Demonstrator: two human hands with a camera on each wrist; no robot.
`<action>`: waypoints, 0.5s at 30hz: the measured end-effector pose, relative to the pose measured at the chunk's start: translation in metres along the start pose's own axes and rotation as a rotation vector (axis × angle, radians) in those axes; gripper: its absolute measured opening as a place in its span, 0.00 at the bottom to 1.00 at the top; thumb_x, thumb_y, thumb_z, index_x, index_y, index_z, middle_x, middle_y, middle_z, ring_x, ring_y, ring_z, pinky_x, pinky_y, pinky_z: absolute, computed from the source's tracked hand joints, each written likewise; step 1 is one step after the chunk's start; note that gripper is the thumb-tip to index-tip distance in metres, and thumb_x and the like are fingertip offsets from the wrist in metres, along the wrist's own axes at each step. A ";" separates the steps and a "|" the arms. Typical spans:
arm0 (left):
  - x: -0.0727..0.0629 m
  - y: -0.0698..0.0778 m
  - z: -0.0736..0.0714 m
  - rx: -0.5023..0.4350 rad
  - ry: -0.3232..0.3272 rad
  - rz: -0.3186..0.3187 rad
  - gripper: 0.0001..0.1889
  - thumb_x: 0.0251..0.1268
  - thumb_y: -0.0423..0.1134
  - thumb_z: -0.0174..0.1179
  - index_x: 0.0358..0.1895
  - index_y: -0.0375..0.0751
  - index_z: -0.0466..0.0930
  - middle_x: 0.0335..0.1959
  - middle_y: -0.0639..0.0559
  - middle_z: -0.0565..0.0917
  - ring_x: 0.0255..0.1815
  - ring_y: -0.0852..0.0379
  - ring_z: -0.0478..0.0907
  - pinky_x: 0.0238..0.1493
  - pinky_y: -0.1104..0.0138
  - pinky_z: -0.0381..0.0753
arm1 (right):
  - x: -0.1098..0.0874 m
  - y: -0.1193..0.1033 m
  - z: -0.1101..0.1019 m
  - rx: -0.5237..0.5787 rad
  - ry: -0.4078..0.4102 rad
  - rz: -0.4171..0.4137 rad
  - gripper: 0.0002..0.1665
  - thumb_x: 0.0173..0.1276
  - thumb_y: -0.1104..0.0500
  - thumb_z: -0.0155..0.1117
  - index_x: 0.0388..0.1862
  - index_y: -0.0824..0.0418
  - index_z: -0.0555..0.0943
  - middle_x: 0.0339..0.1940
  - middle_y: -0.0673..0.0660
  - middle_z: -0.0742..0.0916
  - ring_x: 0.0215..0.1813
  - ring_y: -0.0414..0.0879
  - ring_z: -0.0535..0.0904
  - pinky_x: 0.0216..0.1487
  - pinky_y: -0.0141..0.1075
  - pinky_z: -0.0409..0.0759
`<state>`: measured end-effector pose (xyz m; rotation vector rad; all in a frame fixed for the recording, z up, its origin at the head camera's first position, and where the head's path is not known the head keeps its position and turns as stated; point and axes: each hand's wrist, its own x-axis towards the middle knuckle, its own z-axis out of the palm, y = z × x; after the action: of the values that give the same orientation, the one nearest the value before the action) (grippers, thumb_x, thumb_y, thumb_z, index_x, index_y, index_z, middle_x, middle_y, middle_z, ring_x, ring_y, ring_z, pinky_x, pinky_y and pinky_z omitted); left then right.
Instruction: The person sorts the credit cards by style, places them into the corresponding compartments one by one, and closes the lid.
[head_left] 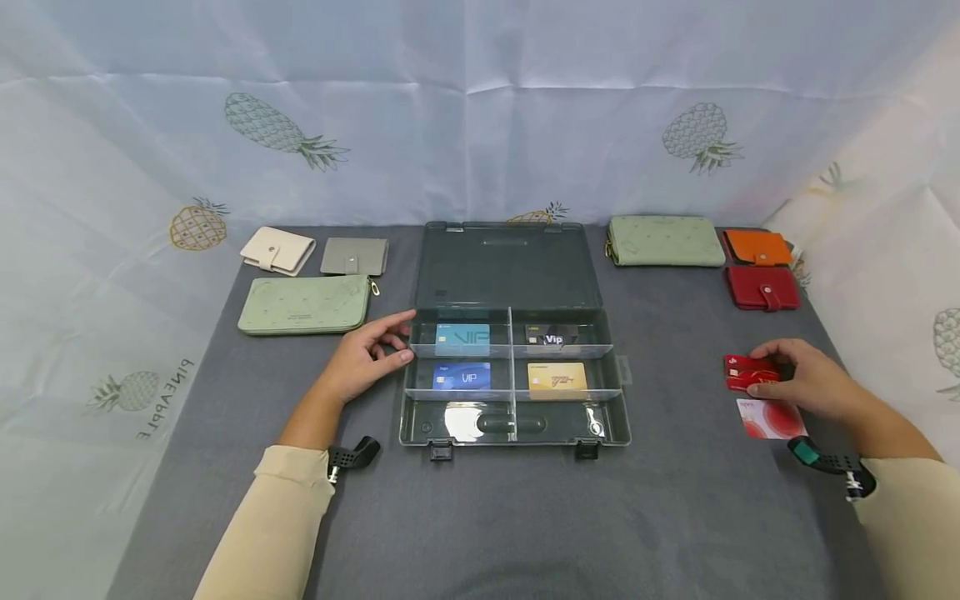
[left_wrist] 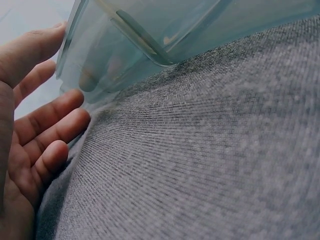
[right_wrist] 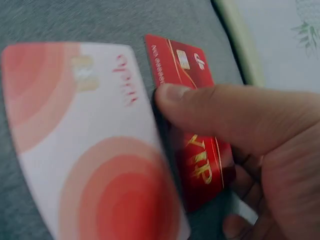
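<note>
Over at the right, my right hand (head_left: 806,379) pinches a red VIP card (right_wrist: 195,172) by its long edges, thumb on the near edge. A white card with red circles (head_left: 771,418) lies just in front of it on the cloth. My left hand (head_left: 367,354) touches the left side of a dark see-through divided box (head_left: 627,421) with thumb and index finger, its other fingers loosely bent. The box's lid lies back. Inside are a light blue card (head_left: 453,333), a black card (head_left: 542,335), a blue card (head_left: 457,376) and a gold card (head_left: 557,376), each in its own compartment.
At the back left lie a cream wallet (head_left: 277,250), a grey wallet (head_left: 355,255) and a long green wallet (head_left: 303,305). Another green wallet (head_left: 667,242), an orange wallet (head_left: 757,247) and a red wallet (head_left: 762,287) lie at the back right. Pineapple-print curtains (head_left: 465,142) border the table.
</note>
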<state>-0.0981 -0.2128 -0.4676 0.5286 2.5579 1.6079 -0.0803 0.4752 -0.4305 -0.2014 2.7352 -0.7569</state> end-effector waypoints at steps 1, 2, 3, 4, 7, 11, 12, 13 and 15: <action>0.000 0.000 0.000 -0.001 0.000 -0.001 0.32 0.69 0.33 0.72 0.76 0.44 0.77 0.57 0.41 0.86 0.48 0.52 0.82 0.38 0.70 0.76 | 0.001 -0.001 -0.002 0.002 -0.012 0.019 0.33 0.65 0.63 0.80 0.63 0.73 0.73 0.57 0.73 0.79 0.54 0.62 0.73 0.37 0.29 0.80; 0.000 0.001 0.000 -0.002 0.001 -0.001 0.32 0.69 0.33 0.72 0.76 0.44 0.77 0.57 0.41 0.86 0.48 0.51 0.82 0.38 0.70 0.76 | 0.002 -0.002 -0.004 0.003 -0.025 0.038 0.33 0.67 0.62 0.79 0.63 0.73 0.72 0.57 0.74 0.79 0.54 0.63 0.73 0.37 0.29 0.80; 0.000 0.000 0.000 -0.004 0.001 0.002 0.32 0.69 0.33 0.72 0.76 0.43 0.77 0.57 0.41 0.86 0.48 0.50 0.83 0.38 0.70 0.76 | 0.002 -0.004 -0.006 0.009 -0.037 0.053 0.31 0.69 0.62 0.77 0.63 0.72 0.71 0.56 0.73 0.80 0.54 0.63 0.74 0.37 0.30 0.80; 0.001 0.000 0.000 -0.007 0.003 0.005 0.32 0.69 0.33 0.72 0.76 0.42 0.77 0.57 0.41 0.86 0.48 0.50 0.83 0.39 0.70 0.76 | 0.003 -0.005 -0.008 0.008 -0.042 0.069 0.29 0.72 0.62 0.75 0.63 0.72 0.71 0.55 0.72 0.81 0.53 0.62 0.75 0.37 0.30 0.81; 0.001 0.000 0.001 -0.013 0.010 0.010 0.32 0.68 0.32 0.72 0.76 0.41 0.77 0.56 0.39 0.86 0.47 0.48 0.83 0.38 0.70 0.75 | 0.006 -0.011 -0.013 -0.006 -0.037 0.074 0.22 0.78 0.61 0.69 0.62 0.70 0.74 0.51 0.68 0.83 0.49 0.50 0.77 0.37 0.30 0.81; 0.000 0.000 0.001 -0.017 0.013 0.006 0.32 0.68 0.32 0.72 0.75 0.42 0.78 0.56 0.39 0.86 0.47 0.49 0.82 0.38 0.70 0.75 | 0.011 -0.024 -0.022 -0.008 -0.045 0.046 0.15 0.82 0.60 0.62 0.60 0.69 0.79 0.48 0.62 0.86 0.43 0.32 0.75 0.38 0.31 0.82; 0.000 0.000 0.001 -0.015 0.012 0.005 0.32 0.68 0.32 0.72 0.76 0.42 0.77 0.56 0.39 0.86 0.47 0.49 0.82 0.38 0.70 0.75 | 0.012 -0.029 -0.024 0.001 -0.058 0.047 0.14 0.83 0.60 0.61 0.59 0.68 0.80 0.48 0.61 0.85 0.43 0.30 0.74 0.38 0.32 0.82; 0.000 0.000 0.001 -0.013 0.010 0.003 0.32 0.68 0.32 0.72 0.76 0.43 0.77 0.56 0.40 0.86 0.47 0.49 0.82 0.38 0.70 0.75 | 0.013 -0.034 -0.027 0.015 -0.070 0.043 0.14 0.83 0.60 0.61 0.59 0.68 0.80 0.47 0.60 0.86 0.42 0.30 0.74 0.39 0.32 0.82; -0.001 0.000 0.000 -0.009 0.008 0.000 0.32 0.69 0.33 0.72 0.76 0.43 0.77 0.57 0.40 0.86 0.47 0.50 0.82 0.39 0.70 0.75 | 0.016 -0.045 -0.031 0.053 -0.086 0.037 0.14 0.83 0.61 0.61 0.59 0.68 0.80 0.46 0.57 0.85 0.43 0.33 0.76 0.40 0.33 0.82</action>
<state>-0.0972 -0.2127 -0.4675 0.5223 2.5549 1.6246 -0.1029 0.4488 -0.3857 -0.1672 2.6269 -0.7912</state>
